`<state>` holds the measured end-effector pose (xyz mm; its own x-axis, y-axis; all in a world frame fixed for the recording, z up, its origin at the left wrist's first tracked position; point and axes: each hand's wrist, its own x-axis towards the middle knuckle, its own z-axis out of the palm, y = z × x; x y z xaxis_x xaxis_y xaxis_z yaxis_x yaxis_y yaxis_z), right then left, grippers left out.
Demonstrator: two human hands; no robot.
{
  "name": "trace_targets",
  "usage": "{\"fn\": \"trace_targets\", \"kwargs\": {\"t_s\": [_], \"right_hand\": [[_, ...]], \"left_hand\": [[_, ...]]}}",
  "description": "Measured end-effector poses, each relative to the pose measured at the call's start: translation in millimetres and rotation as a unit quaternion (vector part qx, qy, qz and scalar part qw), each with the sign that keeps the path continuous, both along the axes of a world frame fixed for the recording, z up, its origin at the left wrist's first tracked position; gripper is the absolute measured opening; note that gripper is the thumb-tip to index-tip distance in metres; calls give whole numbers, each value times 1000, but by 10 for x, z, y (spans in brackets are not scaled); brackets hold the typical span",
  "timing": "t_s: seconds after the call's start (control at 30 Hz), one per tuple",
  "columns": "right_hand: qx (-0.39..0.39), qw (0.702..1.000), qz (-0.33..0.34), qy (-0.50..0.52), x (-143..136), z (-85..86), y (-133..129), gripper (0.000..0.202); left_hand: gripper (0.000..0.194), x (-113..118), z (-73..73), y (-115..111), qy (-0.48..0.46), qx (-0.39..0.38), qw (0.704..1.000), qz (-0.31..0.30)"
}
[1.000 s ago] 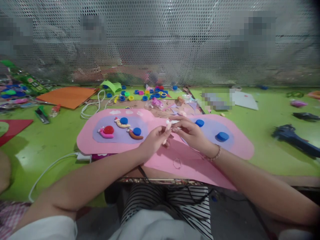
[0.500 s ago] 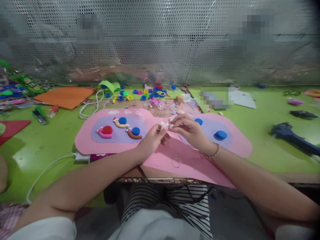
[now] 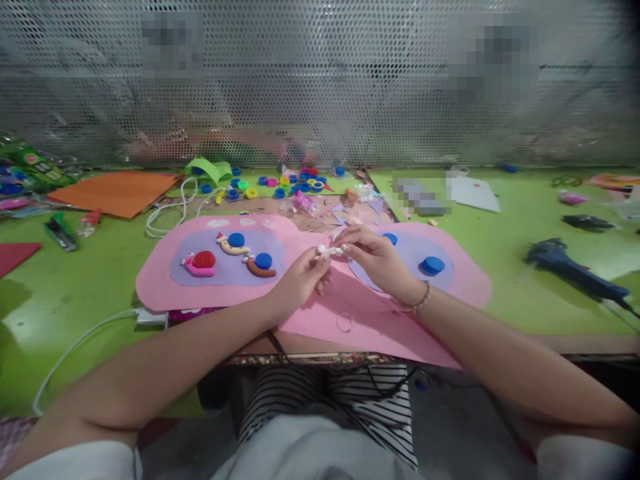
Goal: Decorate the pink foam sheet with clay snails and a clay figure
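Observation:
Over the middle of a pink paper cutout (image 3: 160, 293), my left hand (image 3: 301, 275) and my right hand (image 3: 376, 259) meet. Their fingertips pinch small white clay pieces (image 3: 323, 250), one of them a round ball at the left fingertips. Left of my hands, on a lilac paper oval (image 3: 225, 273), lie a pink clay snail with a red cap (image 3: 205, 259), a cream snail with a blue cap (image 3: 236, 239) and a brown snail with a blue cap (image 3: 263, 261). On the right oval sits a blue bottle cap (image 3: 432, 265); another is partly behind my right hand.
Several loose coloured caps (image 3: 280, 193) and paper scraps lie at the back, before a perforated metal screen (image 3: 320, 87). A dark blue glue gun (image 3: 575, 270) rests at right. At left are orange paper (image 3: 117, 193), a stapler (image 3: 60, 233) and a white cable (image 3: 75, 343).
The whole view has shifted slightly, so things appear further left. My fingers have changed position a little, and more of the white clay shows between them.

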<state>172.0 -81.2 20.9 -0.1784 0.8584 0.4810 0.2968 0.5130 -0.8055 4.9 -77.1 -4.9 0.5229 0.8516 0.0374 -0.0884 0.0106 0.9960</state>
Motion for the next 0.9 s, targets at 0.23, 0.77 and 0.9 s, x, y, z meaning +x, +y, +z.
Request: {"fn": "trace_targets", "kwargs": {"t_s": [0.23, 0.77, 0.9], "right_hand": [[-11, 999, 21, 24, -13, -62, 20, 9], [-107, 991, 42, 66, -18, -86, 21, 18], [-118, 990, 46, 68, -6, -93, 23, 16]], "left_hand": [[33, 9, -39, -4, -29, -15, 999, -9], [36, 13, -46, -11, -28, -22, 999, -6], [35, -2, -20, -19, -4, 4, 1000, -9]]}}
